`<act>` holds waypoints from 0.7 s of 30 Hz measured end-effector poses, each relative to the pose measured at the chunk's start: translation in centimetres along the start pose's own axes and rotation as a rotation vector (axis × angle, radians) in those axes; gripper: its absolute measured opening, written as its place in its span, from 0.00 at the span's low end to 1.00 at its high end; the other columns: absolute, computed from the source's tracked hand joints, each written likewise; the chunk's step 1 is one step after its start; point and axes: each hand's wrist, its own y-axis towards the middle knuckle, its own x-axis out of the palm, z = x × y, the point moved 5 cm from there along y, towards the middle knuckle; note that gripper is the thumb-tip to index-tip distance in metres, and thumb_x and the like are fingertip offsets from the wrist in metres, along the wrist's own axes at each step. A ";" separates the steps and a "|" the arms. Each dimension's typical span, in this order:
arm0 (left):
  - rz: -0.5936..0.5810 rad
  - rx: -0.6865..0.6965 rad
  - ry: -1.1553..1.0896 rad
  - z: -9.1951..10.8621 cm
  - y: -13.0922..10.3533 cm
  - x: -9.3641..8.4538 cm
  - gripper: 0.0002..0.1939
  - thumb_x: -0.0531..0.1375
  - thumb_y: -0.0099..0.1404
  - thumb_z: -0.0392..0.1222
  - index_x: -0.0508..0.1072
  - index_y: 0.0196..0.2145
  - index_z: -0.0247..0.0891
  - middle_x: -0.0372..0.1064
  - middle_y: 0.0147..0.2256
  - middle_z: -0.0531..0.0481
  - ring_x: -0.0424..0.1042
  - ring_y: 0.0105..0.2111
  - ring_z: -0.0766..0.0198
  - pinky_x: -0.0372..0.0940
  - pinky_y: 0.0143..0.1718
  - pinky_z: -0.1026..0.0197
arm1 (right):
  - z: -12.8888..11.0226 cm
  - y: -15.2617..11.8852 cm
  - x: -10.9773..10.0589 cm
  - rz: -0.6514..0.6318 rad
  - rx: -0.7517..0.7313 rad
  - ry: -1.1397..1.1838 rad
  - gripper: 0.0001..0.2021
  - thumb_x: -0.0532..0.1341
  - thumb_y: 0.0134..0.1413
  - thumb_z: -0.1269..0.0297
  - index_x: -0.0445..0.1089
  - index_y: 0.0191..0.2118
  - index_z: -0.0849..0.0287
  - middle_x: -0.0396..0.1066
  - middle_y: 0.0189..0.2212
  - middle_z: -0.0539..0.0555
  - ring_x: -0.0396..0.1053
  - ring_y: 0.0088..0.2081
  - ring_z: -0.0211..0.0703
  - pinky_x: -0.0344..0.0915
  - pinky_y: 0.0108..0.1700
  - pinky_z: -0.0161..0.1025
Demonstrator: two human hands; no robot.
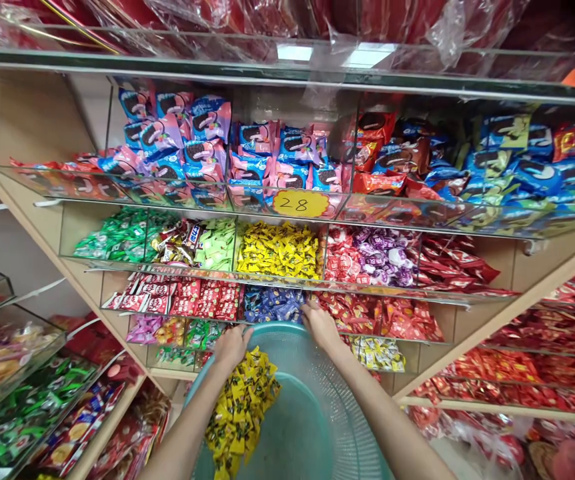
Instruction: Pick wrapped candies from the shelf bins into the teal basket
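Observation:
A green plastic basket (pixel 362 400) with perforated sides is below me, in front of the shelves. A heap of yellow-wrapped candies (pixel 242 413) lies against its left side, and its bottom shows beside the heap. My left hand (pixel 233 347) is closed on the basket's far-left rim. Past the far rim, my right hand (pixel 319 325) has its fingers curled at the right edge of the blue-wrapped candies (pixel 273 305) on a lower shelf. What those fingertips hold, if anything, is hidden.
Glass-fronted shelves hold yellow candies (pixel 278 250), purple candies (pixel 385 257), green candies (pixel 117 233) and cookie packs (pixel 297 147). A yellow price tag (pixel 301 203) reads 28. Wooden side panels (pixel 522 300) and more candy bins flank the unit.

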 end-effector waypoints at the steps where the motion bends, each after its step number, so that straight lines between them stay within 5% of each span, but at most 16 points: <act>1: 0.012 0.010 -0.006 0.1 0.0 -0.1 0.23 0.42 0.66 0.55 0.71 0.46 0.43 0.74 0.39 0.43 0.72 0.40 0.53 0.63 0.37 0.58 | -0.4 0.5 0.3 -0.023 -0.001 -0.051 0.14 0.48 0.59 0.69 0.65 0.47 0.56 0.66 0.46 0.57 0.69 0.40 0.42 0.59 0.37 0.34; 7: 0.036 0.019 -0.027 -0.2 -0.4 -0.4 0.23 0.42 0.66 0.55 0.70 0.46 0.44 0.74 0.39 0.43 0.72 0.39 0.54 0.62 0.36 0.59 | -0.4 1.5 2.3 -0.069 -0.015 -0.159 0.13 0.46 0.61 0.68 0.66 0.44 0.58 0.67 0.44 0.60 0.70 0.39 0.44 0.59 0.36 0.36; 13: 0.035 -0.002 -0.012 -0.8 -0.9 -0.4 0.23 0.42 0.67 0.55 0.70 0.45 0.44 0.74 0.38 0.44 0.72 0.39 0.55 0.62 0.36 0.60 | -0.4 0.9 2.0 -0.007 0.024 -0.066 0.14 0.45 0.62 0.65 0.67 0.41 0.57 0.68 0.41 0.56 0.69 0.37 0.42 0.57 0.34 0.35; 21: 0.027 -0.008 0.003 -0.6 -2.0 -1.1 0.23 0.42 0.67 0.55 0.69 0.44 0.44 0.74 0.39 0.44 0.72 0.39 0.56 0.61 0.36 0.61 | 0.5 -1.5 -0.3 0.285 0.062 0.262 0.16 0.46 0.62 0.61 0.69 0.43 0.57 0.68 0.40 0.56 0.67 0.38 0.42 0.59 0.40 0.36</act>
